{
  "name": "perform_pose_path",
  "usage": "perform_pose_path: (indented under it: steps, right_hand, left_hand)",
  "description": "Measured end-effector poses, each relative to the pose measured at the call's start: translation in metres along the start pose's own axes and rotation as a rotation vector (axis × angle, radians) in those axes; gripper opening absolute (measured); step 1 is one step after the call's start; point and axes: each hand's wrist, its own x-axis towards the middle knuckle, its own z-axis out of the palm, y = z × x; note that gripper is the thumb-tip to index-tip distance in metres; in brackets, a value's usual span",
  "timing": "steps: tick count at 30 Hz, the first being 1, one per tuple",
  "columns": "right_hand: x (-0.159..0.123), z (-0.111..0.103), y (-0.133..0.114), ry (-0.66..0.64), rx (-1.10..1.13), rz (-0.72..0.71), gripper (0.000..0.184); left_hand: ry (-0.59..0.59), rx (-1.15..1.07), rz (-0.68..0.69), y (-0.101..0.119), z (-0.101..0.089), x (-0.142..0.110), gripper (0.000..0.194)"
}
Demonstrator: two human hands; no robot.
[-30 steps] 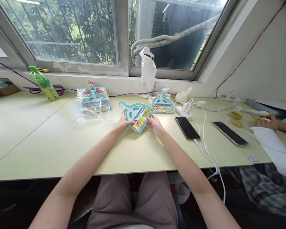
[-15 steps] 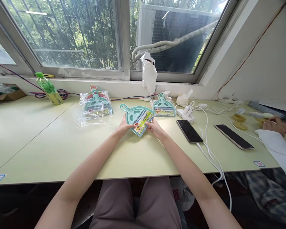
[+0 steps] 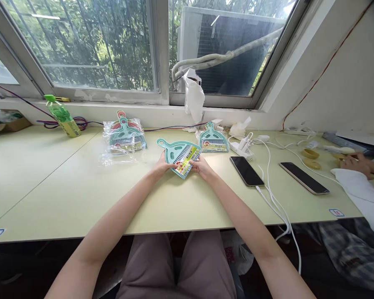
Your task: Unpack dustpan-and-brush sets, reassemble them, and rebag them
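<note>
Both of my hands hold a small teal dustpan and brush set with a colourful paper label, just above the pale green table. My left hand grips its left edge, fingers closed on it. On the lower right edge my right hand pinches the label end. Its handle points up and left. To the left lies a clear plastic bag of similar sets. Another bagged teal set lies just behind to the right.
A green drink bottle lies tilted at the back left near coiled cables. Two phones lie to the right, with white chargers and cables. Another person's hand and white sleeve rest at the far right.
The view shifted slightly; my hands and the dustpan set stayed almost where they were, with the set held a little lower and closer.
</note>
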Motion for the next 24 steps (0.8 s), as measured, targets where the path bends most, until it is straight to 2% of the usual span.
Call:
perform_pose_path:
  steps: [4, 8, 12, 14, 16, 19, 21, 24]
  right_hand:
    - [0.001, 0.0, 0.002, 0.026, 0.011, 0.0, 0.03]
    - [0.002, 0.0, 0.003, 0.055, 0.029, -0.006, 0.029]
    - [0.003, -0.001, 0.003, 0.075, 0.048, 0.024, 0.029]
    - [0.003, -0.002, 0.002, 0.083, 0.062, 0.028, 0.029]
    - [0.003, -0.002, 0.002, 0.09, 0.074, 0.017, 0.029]
    - [0.003, -0.003, 0.001, 0.108, 0.077, 0.01, 0.029]
    - [0.003, -0.003, 0.002, 0.116, 0.069, 0.02, 0.031]
    - [0.004, -0.004, 0.002, 0.107, 0.047, 0.039, 0.033]
  left_hand:
    - [0.019, -0.004, -0.016, -0.002, -0.001, 0.001, 0.086]
    - [0.051, 0.013, -0.087, -0.001, -0.002, 0.002, 0.092]
    - [0.173, 0.103, -0.155, 0.002, -0.011, 0.006, 0.085]
    - [0.229, 0.276, -0.073, 0.005, -0.02, 0.007, 0.082]
    - [0.317, 0.535, 0.093, 0.01, -0.031, 0.006, 0.073]
    - [0.575, 0.961, 0.304, 0.022, -0.05, 0.002, 0.056]
    - [0.752, 1.178, 0.325, 0.032, -0.065, -0.002, 0.054]
    - [0.903, 1.342, 0.202, 0.042, -0.091, -0.006, 0.056]
